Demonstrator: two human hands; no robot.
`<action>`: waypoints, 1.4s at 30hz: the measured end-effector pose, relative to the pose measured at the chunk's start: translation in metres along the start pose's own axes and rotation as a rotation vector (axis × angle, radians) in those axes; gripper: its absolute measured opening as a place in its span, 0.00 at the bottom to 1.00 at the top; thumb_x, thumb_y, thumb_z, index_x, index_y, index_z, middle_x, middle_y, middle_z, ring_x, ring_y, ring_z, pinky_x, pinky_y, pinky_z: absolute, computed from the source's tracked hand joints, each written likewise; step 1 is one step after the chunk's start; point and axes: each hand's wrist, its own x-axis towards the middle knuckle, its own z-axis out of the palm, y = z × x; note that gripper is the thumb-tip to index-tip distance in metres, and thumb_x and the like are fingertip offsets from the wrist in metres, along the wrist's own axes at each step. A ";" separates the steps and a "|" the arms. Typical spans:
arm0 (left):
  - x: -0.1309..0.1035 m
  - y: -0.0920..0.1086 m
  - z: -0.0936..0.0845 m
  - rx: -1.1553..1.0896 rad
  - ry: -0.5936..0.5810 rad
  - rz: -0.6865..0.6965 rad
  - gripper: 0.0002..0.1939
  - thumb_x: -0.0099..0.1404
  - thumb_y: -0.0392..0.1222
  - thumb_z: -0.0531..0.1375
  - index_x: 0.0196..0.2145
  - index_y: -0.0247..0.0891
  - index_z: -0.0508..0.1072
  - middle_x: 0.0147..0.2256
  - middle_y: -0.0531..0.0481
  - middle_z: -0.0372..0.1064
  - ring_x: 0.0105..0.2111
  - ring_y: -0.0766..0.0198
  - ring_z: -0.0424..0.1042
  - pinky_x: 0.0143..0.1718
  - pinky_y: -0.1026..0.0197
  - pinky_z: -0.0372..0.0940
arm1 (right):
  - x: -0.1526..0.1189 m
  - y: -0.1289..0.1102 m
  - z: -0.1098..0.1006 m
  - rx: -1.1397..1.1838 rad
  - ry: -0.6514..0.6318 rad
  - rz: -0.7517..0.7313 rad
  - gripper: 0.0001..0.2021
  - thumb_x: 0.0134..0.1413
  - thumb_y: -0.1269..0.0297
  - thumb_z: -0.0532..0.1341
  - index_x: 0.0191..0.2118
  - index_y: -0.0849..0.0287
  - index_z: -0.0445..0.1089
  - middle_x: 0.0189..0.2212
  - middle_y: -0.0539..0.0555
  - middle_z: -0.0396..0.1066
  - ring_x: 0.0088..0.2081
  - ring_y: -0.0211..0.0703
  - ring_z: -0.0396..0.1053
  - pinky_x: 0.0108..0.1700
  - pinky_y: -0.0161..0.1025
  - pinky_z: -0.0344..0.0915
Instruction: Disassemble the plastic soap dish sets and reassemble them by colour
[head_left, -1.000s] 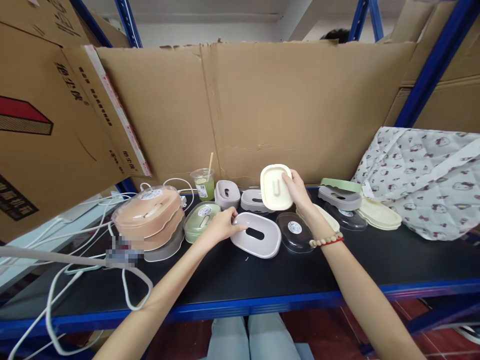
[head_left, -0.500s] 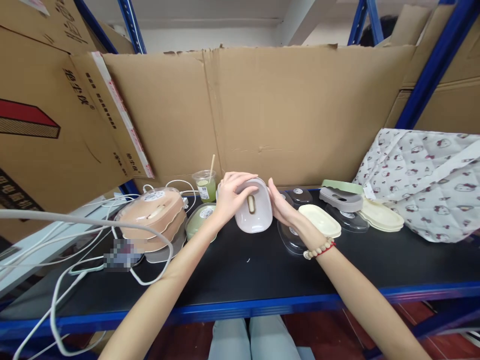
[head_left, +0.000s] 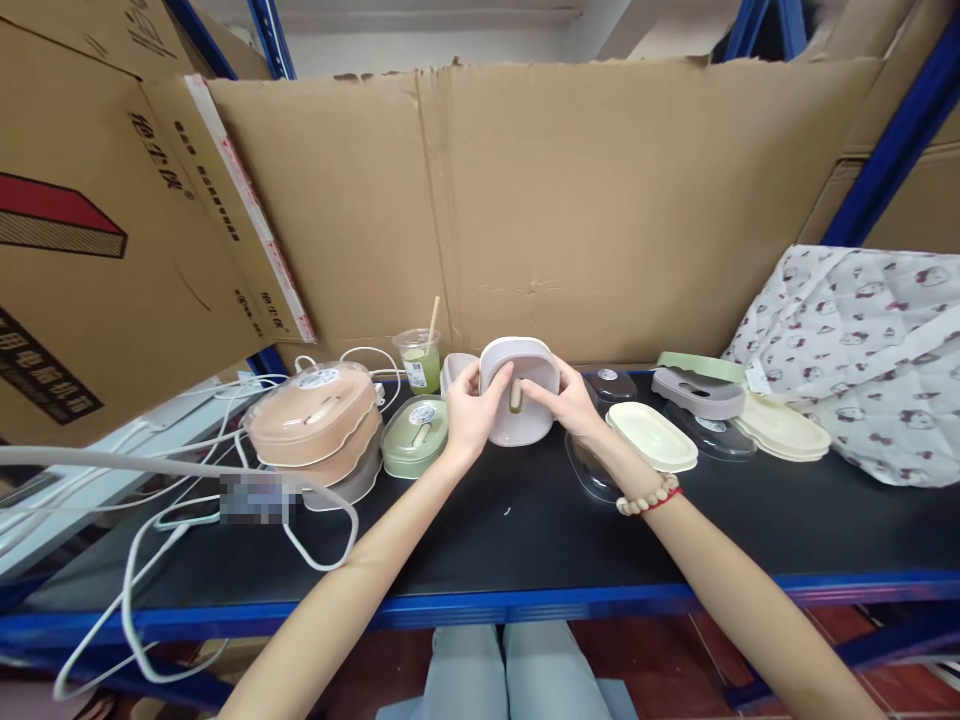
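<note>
1. One carton (head_left: 75, 230); cables (head_left: 157, 490), too tangled to count, cross before the stack.
2. One stack (head_left: 315, 415): two peach layers over one grey.
3. One green box (head_left: 412, 455); behind it, one cup (head_left: 418, 370) with one straw (head_left: 434, 318).
4. Left hand (head_left: 474, 412) and right hand (head_left: 571, 402) hold one lilac cover (head_left: 519, 432) mid-table, fingers closed around its edges, thumbs inside.
5. Right forearm (head_left: 720, 565) partly hides one clear lid (head_left: 586, 470); one cream lid (head_left: 652, 437) lies near.
6. One grey cover (head_left: 694, 394), one green piece (head_left: 697, 366), two stacked cream lids (head_left: 784, 428), one bag (head_left: 870, 370).
</note>
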 end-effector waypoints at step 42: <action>-0.001 0.010 -0.002 -0.471 -0.025 -0.985 0.09 0.62 0.41 0.56 0.36 0.34 0.74 0.24 0.49 0.74 0.25 0.62 0.74 0.35 0.59 0.72 | 0.021 -0.026 -0.188 -1.326 0.608 0.329 0.18 0.43 0.66 0.65 0.43 0.61 0.69 0.46 0.65 0.68 0.51 0.62 0.63 0.50 0.57 0.56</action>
